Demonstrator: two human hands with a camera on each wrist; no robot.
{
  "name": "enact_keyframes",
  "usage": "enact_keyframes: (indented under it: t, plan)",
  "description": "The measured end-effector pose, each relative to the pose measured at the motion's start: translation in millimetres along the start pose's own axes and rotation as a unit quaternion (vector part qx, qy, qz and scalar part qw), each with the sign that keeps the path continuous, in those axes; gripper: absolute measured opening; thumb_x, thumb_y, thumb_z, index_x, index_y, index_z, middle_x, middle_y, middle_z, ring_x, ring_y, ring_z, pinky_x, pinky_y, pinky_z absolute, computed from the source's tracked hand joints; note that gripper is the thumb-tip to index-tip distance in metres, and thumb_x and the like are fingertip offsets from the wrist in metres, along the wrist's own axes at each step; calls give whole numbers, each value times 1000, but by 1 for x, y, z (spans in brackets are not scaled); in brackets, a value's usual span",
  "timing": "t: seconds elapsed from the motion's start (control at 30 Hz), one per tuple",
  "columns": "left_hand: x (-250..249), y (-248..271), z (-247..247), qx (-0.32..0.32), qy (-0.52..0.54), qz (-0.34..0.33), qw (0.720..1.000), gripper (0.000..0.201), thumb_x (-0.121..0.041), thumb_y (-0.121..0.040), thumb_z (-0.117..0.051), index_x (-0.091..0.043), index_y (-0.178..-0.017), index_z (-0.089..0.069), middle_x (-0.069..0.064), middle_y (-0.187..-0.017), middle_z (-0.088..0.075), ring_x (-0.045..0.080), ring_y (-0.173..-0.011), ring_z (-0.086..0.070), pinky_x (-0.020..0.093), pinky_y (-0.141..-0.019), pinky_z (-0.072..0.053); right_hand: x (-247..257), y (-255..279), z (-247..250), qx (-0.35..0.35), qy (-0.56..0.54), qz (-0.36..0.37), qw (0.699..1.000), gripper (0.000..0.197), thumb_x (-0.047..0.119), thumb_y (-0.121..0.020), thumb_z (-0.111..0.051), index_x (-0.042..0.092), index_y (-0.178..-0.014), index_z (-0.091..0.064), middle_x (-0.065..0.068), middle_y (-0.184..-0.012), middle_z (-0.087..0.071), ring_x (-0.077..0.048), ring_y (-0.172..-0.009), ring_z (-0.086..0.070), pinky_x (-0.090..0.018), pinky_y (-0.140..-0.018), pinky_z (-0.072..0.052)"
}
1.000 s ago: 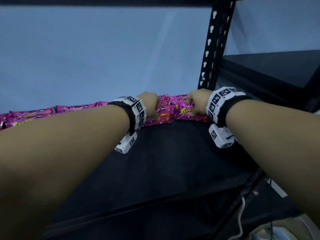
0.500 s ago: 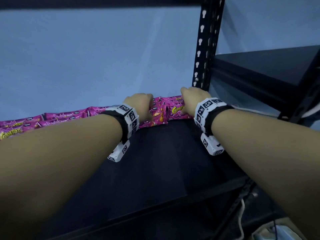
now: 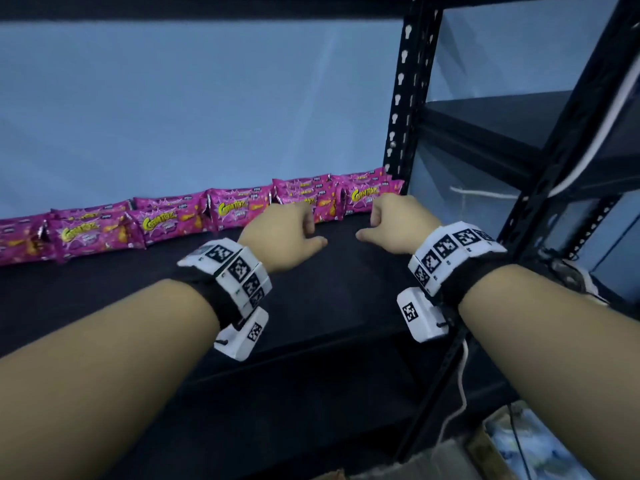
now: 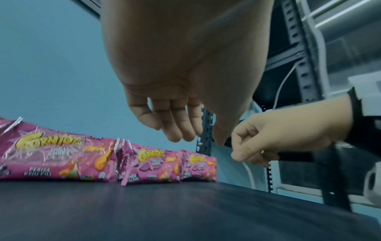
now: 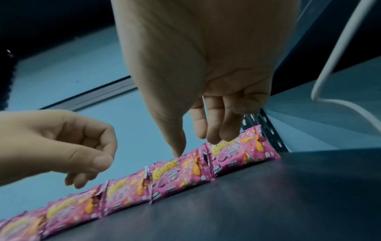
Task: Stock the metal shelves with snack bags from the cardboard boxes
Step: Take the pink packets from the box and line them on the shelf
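A row of pink snack bags (image 3: 180,220) (image 4: 144,164) (image 5: 185,171) lies along the back of the dark metal shelf (image 3: 329,299), against the blue wall. My left hand (image 3: 294,230) (image 4: 185,130) hovers just in front of the row with fingers loosely curled and nothing in it. My right hand (image 3: 388,223) (image 5: 198,141) hangs beside it near the right end of the row, fingers also loosely curled and empty. Both hands are off the bags.
A black perforated upright (image 3: 405,109) stands at the shelf's right rear corner. Another dark shelf unit (image 3: 502,112) sits to the right with a white cable (image 3: 460,375) hanging by it. A cardboard box edge (image 3: 446,455) shows at the bottom right.
Both hands were pressed on the bags at the right end of the row; they have let go and drawn back toward me, now empty above the shelf.
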State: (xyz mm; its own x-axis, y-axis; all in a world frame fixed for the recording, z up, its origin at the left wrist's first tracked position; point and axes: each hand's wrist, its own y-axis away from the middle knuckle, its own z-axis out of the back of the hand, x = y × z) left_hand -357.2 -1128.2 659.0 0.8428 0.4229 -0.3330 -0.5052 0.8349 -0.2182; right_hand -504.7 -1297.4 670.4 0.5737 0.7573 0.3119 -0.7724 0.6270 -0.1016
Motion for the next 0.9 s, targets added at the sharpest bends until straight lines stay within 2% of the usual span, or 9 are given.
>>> enact_keyframes:
  t: [0.1, 0.23, 0.33, 0.4, 0.47, 0.6, 0.67, 0.8, 0.9]
  plan:
    - [-17, 51, -16, -14, 85, -46, 995, 21, -40, -87, -74, -27, -85, -58, -10, -74, -63, 5, -70, -59, 32, -68, -51, 3, 52, -21, -49, -51, -19, 997, 28, 48, -87, -73, 23, -82, -59, 1, -84, -66, -21, -81, -63, -40, -74, -57]
    - [-36, 108, -50, -30, 158, -137, 978, 17, -32, -87, -74, -26, -88, -57, -12, -79, -57, 5, -72, -57, 33, -69, -52, -7, 119, -56, -146, -135, -21, 980, 24, 42, -88, -68, 24, -80, -54, 6, -66, -61, -14, -66, -60, -35, -61, -51]
    - [-39, 146, -84, -2, 177, -160, 971, 16, -32, -88, -71, -27, -91, -56, -13, -80, -55, 7, -72, -56, 33, -67, -52, -19, 165, -94, -170, -187, -17, 967, 20, 31, -90, -70, 24, -80, -54, 6, -61, -57, -9, -60, -56, -32, -58, -46]
    - [-34, 171, -112, 25, 190, -146, 970, 16, -32, -88, -71, -27, -91, -56, -12, -80, -55, 7, -71, -56, 33, -65, -52, -29, 196, -128, -138, -215, -36, 966, 21, 28, -91, -71, 23, -78, -55, 6, -58, -56, -10, -58, -55, -28, -56, -44]
    - [-21, 199, -146, 70, 205, -111, 970, 16, -31, -88, -72, -27, -90, -57, -12, -79, -56, 6, -69, -56, 35, -65, -53, -38, 225, -166, -73, -229, -65, 969, 23, 28, -92, -71, 23, -76, -55, 5, -57, -56, -11, -57, -55, -26, -55, -44]
    - [19, 252, -213, 164, 203, -10, 965, 14, -31, -87, -71, -29, -87, -56, -11, -77, -59, 6, -68, -58, 39, -66, -54, -57, 274, -243, 54, -240, -132, 960, 24, 32, -91, -70, 29, -73, -56, 7, -57, -58, -11, -54, -55, -38, -57, -51]
    - [43, 278, -245, 209, 200, 40, 956, 13, -37, -88, -68, -29, -85, -58, -10, -75, -61, 8, -67, -58, 36, -65, -54, -60, 299, -282, 106, -240, -165, 951, 17, 39, -89, -66, 35, -76, -56, 11, -57, -60, -10, -54, -57, -40, -58, -53]
    - [90, 330, -318, 269, 158, 96, 945, 16, -29, -87, -73, -32, -85, -58, -10, -71, -62, 6, -66, -60, 33, -65, -53, -70, 343, -366, 133, -248, -232, 931, 7, 31, -88, -64, 27, -83, -60, 7, -59, -61, -7, -56, -57, -25, -54, -44]
    - [123, 368, -376, 317, 136, 126, 930, 13, -33, -87, -72, -31, -94, -62, -14, -77, -64, 3, -72, -61, 19, -67, -47, -81, 371, -441, 253, -239, -256, 902, 10, 31, -94, -64, 28, -94, -54, 9, -79, -64, -8, -69, -61, -20, -60, -44]
